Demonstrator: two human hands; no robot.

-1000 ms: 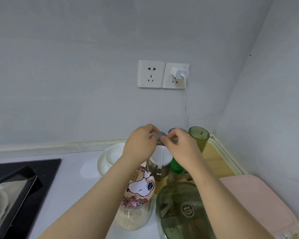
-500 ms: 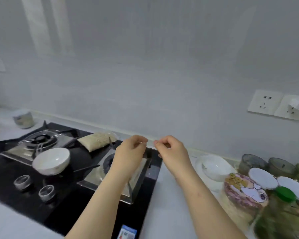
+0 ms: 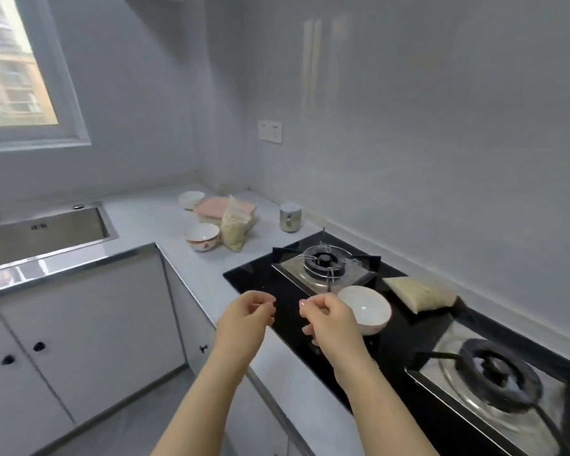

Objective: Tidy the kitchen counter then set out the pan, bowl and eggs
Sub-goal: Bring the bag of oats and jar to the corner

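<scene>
plain white bowl (image 3: 364,309) upright on black hob (image 3: 260,278), left hand (image 3: 248,319) and right hand (image 3: 329,319) loosely curled, empty

Bowl (image 3: 364,308) on hob (image 3: 264,278), between burners, beside packet (image 3: 422,292).

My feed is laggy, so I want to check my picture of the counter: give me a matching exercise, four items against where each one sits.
Items:
1. plain white bowl
2. red-patterned bowl
3. steel canister
4. flat bag of grains

Places:
A. on the counter by the back wall, left of the hob
B. on the black hob glass, in front of the far burner
C. on the hob's back edge, between the burners
D. on the counter beside an upright bag of grains

Pairs: 1-B, 2-D, 3-A, 4-C
</scene>
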